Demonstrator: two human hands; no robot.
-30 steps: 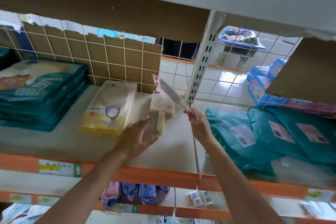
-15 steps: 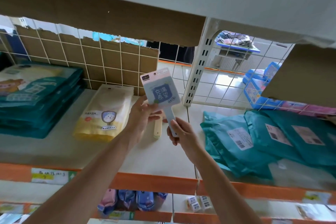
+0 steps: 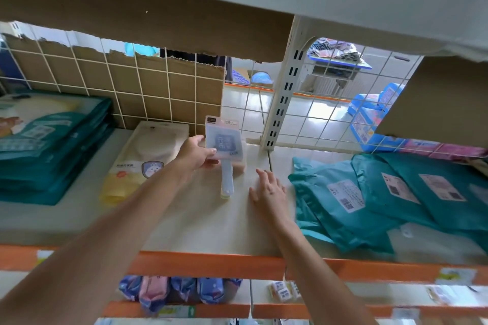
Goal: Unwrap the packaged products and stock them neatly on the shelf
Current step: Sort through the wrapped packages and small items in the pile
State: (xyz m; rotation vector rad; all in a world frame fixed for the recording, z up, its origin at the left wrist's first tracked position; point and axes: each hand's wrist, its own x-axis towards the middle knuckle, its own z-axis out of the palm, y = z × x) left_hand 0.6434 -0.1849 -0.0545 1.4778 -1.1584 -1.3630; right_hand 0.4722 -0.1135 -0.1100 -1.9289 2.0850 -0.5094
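A pale blue packaged brush (image 3: 224, 145) with a card header and a long handle lies on top of a pink packaged brush (image 3: 239, 166) on the white shelf (image 3: 206, 224), near the wire back grid. My left hand (image 3: 195, 153) holds the blue brush's head at its left edge, thumb on top. My right hand (image 3: 269, 188) hovers just right of the brush handle, fingers loosely spread and holding nothing. Several teal wrapped parcels (image 3: 369, 198) with white labels lie on the shelf to the right.
A yellow-and-white pouch (image 3: 142, 161) lies left of the brushes, and a stack of teal packs (image 3: 50, 145) sits at far left. A white upright post (image 3: 285, 92) stands behind. The orange shelf edge (image 3: 211, 265) runs below, with small packets on the lower shelf.
The blue brush went from upright in both hands down onto the pink brush. My right hand let go of its handle and moved right; my left hand still holds the head.
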